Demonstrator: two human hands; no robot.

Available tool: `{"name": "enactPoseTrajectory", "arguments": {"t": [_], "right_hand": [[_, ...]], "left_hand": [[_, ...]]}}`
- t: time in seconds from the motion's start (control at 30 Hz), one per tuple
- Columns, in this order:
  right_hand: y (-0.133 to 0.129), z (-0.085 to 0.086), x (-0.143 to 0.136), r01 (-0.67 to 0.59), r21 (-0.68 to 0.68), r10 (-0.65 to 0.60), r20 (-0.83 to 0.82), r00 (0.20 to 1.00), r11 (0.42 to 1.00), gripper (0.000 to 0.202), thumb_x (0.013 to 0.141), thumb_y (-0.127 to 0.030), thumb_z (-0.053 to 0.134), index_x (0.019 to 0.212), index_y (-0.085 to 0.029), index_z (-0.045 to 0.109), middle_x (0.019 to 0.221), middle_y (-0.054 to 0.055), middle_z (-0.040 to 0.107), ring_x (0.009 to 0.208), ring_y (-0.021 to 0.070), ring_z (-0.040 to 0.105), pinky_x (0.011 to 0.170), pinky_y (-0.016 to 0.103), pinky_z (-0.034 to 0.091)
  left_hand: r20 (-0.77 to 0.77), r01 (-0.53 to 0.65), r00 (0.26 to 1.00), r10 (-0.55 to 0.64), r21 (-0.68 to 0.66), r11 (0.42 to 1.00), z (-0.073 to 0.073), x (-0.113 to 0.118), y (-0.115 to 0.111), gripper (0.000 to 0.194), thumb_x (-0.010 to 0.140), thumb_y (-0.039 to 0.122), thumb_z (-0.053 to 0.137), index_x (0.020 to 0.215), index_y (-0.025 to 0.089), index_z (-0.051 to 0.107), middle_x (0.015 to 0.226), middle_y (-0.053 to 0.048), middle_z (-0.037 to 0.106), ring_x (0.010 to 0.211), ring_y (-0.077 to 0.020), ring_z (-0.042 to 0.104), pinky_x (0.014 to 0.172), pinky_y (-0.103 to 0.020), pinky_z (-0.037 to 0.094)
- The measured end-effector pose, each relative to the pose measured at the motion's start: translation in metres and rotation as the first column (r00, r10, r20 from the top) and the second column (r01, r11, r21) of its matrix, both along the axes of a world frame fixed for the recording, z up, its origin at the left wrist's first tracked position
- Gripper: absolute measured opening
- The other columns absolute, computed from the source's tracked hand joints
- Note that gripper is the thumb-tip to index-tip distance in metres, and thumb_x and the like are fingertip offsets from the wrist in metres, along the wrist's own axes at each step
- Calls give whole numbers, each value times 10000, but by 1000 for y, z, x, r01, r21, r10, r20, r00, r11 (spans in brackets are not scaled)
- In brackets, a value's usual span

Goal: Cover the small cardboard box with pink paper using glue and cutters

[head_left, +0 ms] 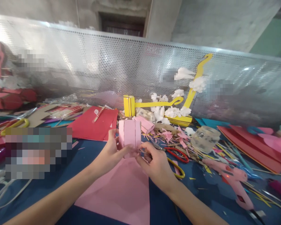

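Observation:
A small pink paper box (130, 132) with dark seams is held up above the table in front of me. My left hand (114, 149) is closed around its left side, thumb across the lower front. At the lower right corner, the fingertips of my right hand (154, 161) pinch the box's edge; whether something tiny is between them is hidden. Below both hands lies a flat pink sheet (121, 190). Red-handled scissors (178, 153) and a yellow scissor handle (179, 168) are just right of my right hand.
A pink glue gun (231, 175) with a lit red light lies at right. Behind are paper scraps (175, 136), red sheets (93, 123), a yellow paper piece with white tufts (188, 103), and a clear tape roll (205, 139). A perforated metal panel (103, 62) bounds the back.

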State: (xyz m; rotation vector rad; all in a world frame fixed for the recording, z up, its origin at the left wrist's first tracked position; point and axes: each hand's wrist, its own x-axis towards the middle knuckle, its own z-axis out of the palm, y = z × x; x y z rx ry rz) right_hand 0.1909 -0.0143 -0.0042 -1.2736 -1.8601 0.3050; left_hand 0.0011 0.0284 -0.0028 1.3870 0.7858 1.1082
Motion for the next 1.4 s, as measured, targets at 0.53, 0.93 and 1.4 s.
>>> {"name": "enactPoseTrajectory", "arguments": {"t": [0.53, 0.93, 1.4], "right_hand": [[0, -7, 3, -115, -79, 115, 4, 993, 990, 65, 973, -190, 506, 939, -243, 517, 660, -62, 474, 563, 149, 456, 566, 260, 314], [10, -5, 11, -15, -105, -8, -220, 975, 994, 347, 1074, -441, 398, 793, -242, 439, 684, -48, 408, 619, 147, 405, 584, 283, 326], [18, -15, 21, 72, 59, -62, -151, 987, 996, 527, 999, -456, 602, 1456, -237, 460, 1404, 148, 600, 1300, 312, 583, 1088, 504, 484]], "left_hand": [[7, -146, 989, 146, -2, 989, 3, 1, 0, 543, 857, 417, 773, 1123, 250, 329, 772, 51, 614, 726, -156, 636, 654, -274, 546], [61, -224, 971, 233, -127, 966, 1, -2, 9, 594, 819, 439, 814, 1162, 255, 366, 864, 18, 696, 719, -146, 666, 677, -280, 543], [163, -256, 945, 283, -169, 952, 5, -4, 11, 608, 792, 416, 844, 1165, 256, 391, 913, -3, 729, 760, -169, 710, 768, -350, 596]]}}
